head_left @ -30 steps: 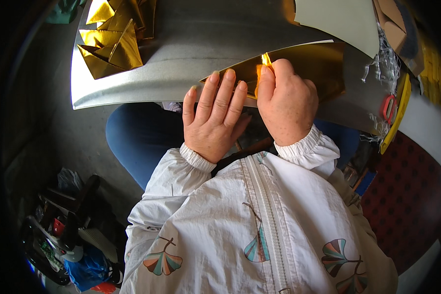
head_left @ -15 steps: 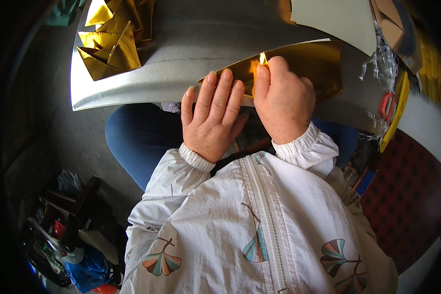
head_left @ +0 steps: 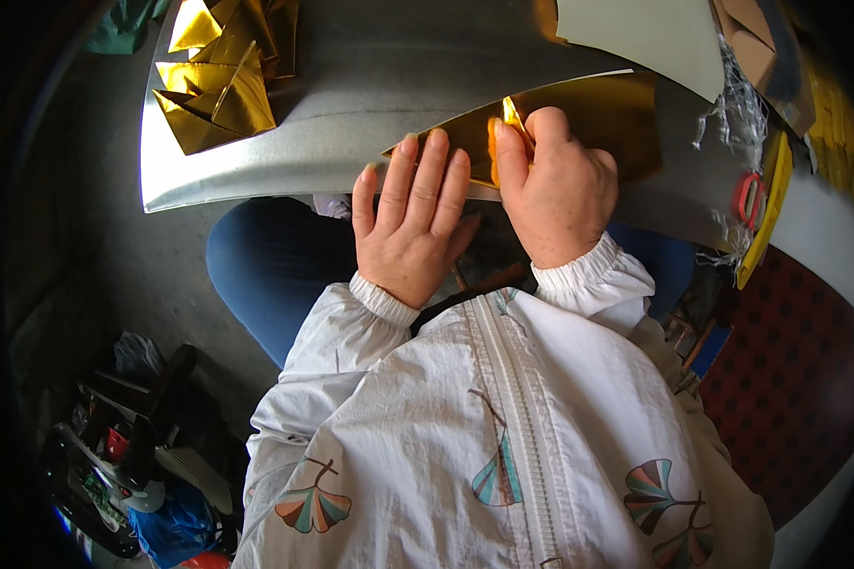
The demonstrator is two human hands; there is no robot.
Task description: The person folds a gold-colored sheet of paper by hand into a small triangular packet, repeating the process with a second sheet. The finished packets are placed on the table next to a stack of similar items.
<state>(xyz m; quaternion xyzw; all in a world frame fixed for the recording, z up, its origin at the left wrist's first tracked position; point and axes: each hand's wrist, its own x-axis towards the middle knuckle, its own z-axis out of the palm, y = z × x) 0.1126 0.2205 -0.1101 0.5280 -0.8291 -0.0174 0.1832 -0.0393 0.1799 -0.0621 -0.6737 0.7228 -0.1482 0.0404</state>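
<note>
A shiny gold foil sheet point(head_left: 597, 114) lies on the dark metal tabletop, its left end narrowing to a point. My left hand point(head_left: 410, 213) rests flat on that left end, fingers stretched out and slightly spread. Over the middle of the sheet, my right hand point(head_left: 560, 190) is closed with curled fingers, the thumb beside the forefinger, pressing on the foil. Whatever the right fingers may hold is hidden under them. Bright reflections show on the foil by the right thumb.
Folded gold foil pieces point(head_left: 220, 100) are stacked at the table's far left. A pale sheet point(head_left: 640, 43) lies at the far right, beside clear plastic strings point(head_left: 738, 95). Red-handled scissors point(head_left: 748, 199) sit by a yellow strip point(head_left: 770, 213). The metal tabletop's point(head_left: 256, 175) near edge runs above my knees.
My right hand has slid slightly to the right along the foil sheet. The left hand stays flat in the same place on the sheet.
</note>
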